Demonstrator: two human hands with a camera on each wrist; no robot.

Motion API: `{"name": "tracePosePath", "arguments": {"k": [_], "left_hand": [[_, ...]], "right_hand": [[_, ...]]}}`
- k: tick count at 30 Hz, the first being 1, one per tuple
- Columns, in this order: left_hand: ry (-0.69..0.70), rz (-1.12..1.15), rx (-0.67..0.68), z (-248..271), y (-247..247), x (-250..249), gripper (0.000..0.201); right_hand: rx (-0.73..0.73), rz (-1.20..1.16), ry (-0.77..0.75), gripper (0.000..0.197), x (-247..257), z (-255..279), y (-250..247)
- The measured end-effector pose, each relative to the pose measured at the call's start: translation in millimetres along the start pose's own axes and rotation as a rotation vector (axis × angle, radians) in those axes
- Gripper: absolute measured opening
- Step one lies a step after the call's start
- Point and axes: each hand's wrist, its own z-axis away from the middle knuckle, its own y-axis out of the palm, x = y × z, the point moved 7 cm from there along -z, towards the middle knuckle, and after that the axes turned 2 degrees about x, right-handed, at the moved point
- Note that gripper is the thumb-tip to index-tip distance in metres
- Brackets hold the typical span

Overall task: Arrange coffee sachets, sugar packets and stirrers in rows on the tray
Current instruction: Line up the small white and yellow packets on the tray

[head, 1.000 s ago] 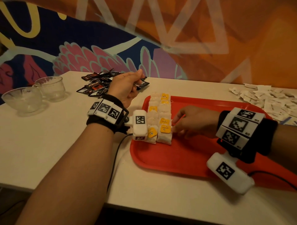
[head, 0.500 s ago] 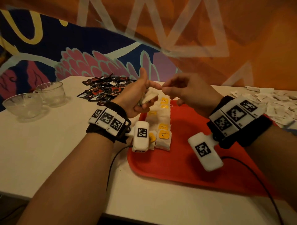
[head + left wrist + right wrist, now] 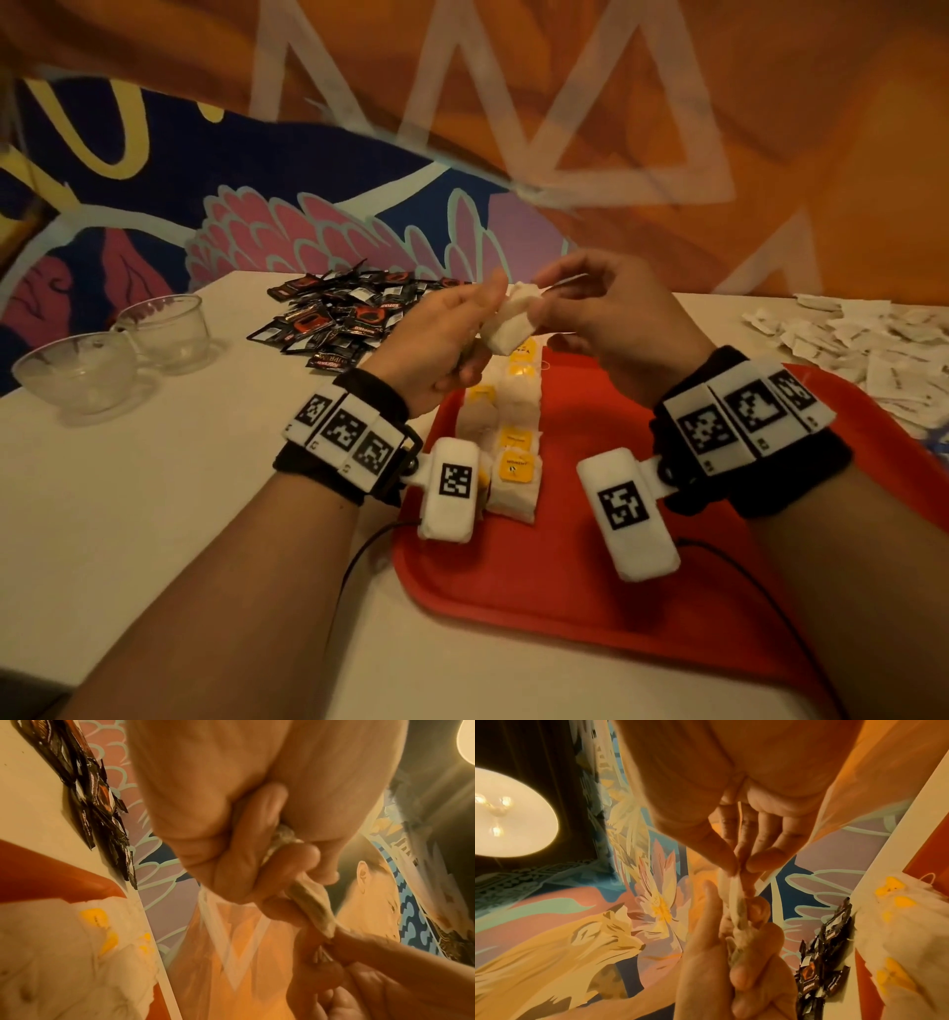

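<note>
Above the far end of the red tray, the left hand is clutching a small bunch of white tea bags while the right hand is pinching the top one's edge. Two rows of yellow-tagged tea bags are lying on the tray.

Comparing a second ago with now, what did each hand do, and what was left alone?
The right hand left the rows on the tray, rose, and now pinches the white bag that the left hand grips above the tray's far end. The left hand moved right and slightly down to meet it. The rows of bags, black sachet pile, white packets and glass cups stayed put.
</note>
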Motion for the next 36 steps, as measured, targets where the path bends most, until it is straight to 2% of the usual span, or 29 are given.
{"name": "tracePosePath", "arguments": {"k": [2, 5, 9, 14, 17, 19, 26, 30, 35, 36], "left_hand": [[0.05, -0.017, -0.007, 0, 0, -2, 0.045], [0.098, -0.049, -0.004, 1, 2, -5, 0.03], [0.103, -0.065, -0.034, 1, 2, -6, 0.039], [0.123, -0.088, -0.013, 4, 7, -11, 0.034], [0.167, -0.18, -0.084, 4, 6, -14, 0.04], [0.195, -0.198, -0.144, 5, 4, -17, 0.031], [0.232, -0.211, -0.261, 5, -9, -21, 0.013], [0.216, -0.156, -0.228, 4, -9, -19, 0.006], [0.144, -0.053, -0.037, 0, -13, -12, 0.002], [0.143, -0.022, -0.018, 0, -17, -11, 0.008]], "right_hand": [[0.007, -0.003, -0.023, 0.022, 2, -1, -3], [-0.021, 0.017, -0.084, 0.023, 4, -1, -8], [-0.025, 0.046, -0.084, 0.019, 0, 0, -9], [-0.03, 0.108, -0.117, 0.025, 1, 1, -10], [-0.021, 0.157, -0.16, 0.029, 4, 4, -6], [-0.033, 0.205, -0.175, 0.027, 3, 4, -5], [0.052, 0.307, -0.035, 0.008, -8, 5, 1], [0.096, 0.314, 0.008, 0.009, -8, 9, 5], [0.163, 0.249, 0.124, 0.008, -13, 17, 13], [0.185, 0.233, 0.157, 0.008, -14, 19, 16]]}}
